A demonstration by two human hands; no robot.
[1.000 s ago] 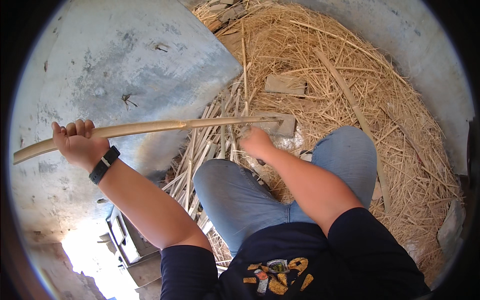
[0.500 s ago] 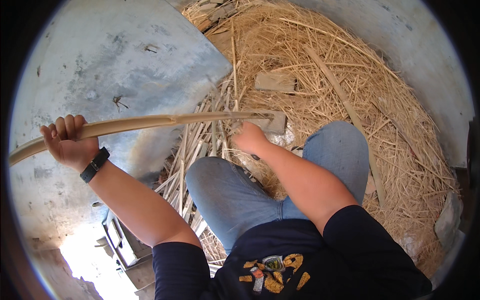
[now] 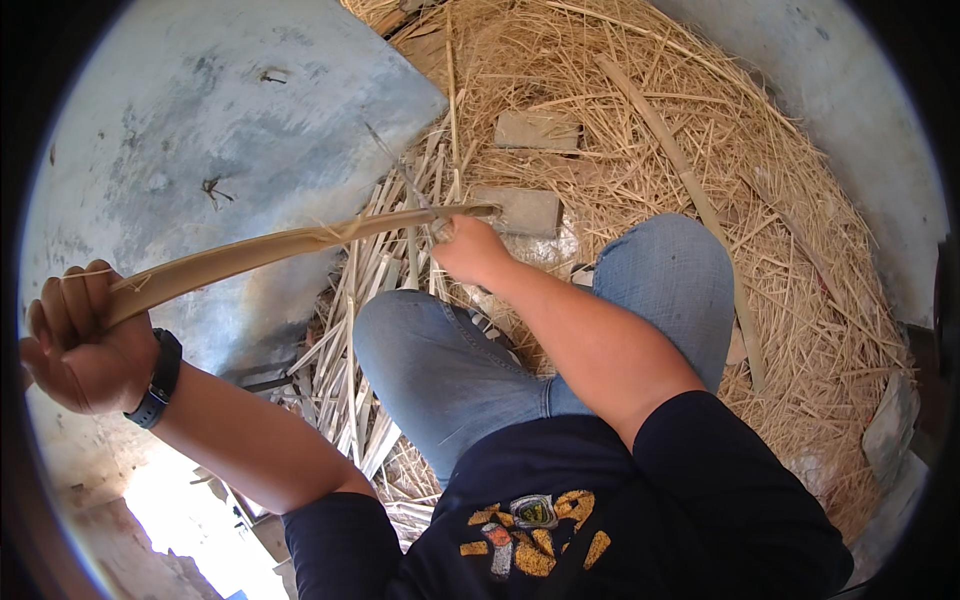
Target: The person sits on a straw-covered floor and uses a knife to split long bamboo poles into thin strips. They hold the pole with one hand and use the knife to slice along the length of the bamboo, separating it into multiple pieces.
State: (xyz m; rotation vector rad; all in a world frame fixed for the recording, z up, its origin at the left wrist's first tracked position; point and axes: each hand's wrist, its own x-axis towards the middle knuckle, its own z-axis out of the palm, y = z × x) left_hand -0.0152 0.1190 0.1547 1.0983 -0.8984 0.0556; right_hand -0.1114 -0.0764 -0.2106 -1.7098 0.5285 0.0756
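Note:
A long split bamboo strip [image 3: 230,258] runs from the left rim to the middle, its hollow side showing, with a node and loose slivers partway along. My left hand [image 3: 85,335], a dark watch on its wrist, grips the strip near its left end with curled fingers. My right hand [image 3: 470,248] is closed in a fist close to the strip's far end. A thin blade, apparently a knife [image 3: 395,165], slants up and left from this fist across the strip; its handle is mostly hidden. The strip's right tip lies over a grey block [image 3: 530,212].
Bamboo shavings [image 3: 640,150] cover the floor ahead and to the right, with a second block [image 3: 537,130] and a long bamboo piece [image 3: 680,170] among them. Cut strips [image 3: 365,310] are piled left of my knees. A pale wall [image 3: 250,120] stands at left.
My left hand has moved down and toward the left rim, tilting the bamboo strip. My right hand has shifted slightly left, and the blade shows more clearly. The view has shifted a little.

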